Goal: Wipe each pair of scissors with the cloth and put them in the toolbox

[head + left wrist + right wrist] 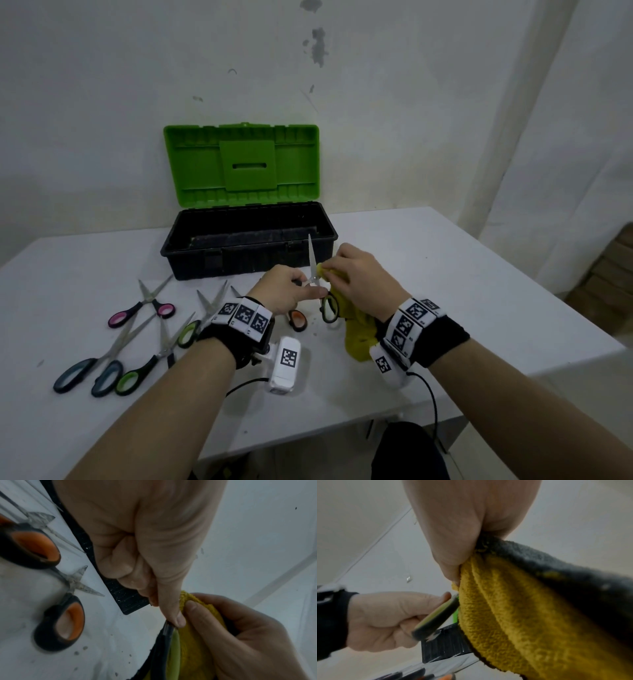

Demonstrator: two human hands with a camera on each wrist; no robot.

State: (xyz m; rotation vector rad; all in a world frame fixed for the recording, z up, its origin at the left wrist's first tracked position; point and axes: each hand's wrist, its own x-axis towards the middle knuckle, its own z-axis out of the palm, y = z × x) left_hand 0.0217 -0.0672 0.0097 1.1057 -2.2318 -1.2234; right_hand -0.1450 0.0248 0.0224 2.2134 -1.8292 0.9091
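My left hand [286, 289] grips green-handled steel scissors [313, 270] upright, blades closed, just in front of the open black plastic toolbox [248, 240]. My right hand [359, 277] pinches a nubby yellow terry cloth [358, 337] against the blade. Other scissors lie on the white table [462, 274].

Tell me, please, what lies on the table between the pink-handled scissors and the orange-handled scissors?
In the head view, one green-handled pair lies between the pink-handled scissors and the orange-handled scissors; the left hand and its wristband cover part of that stretch.
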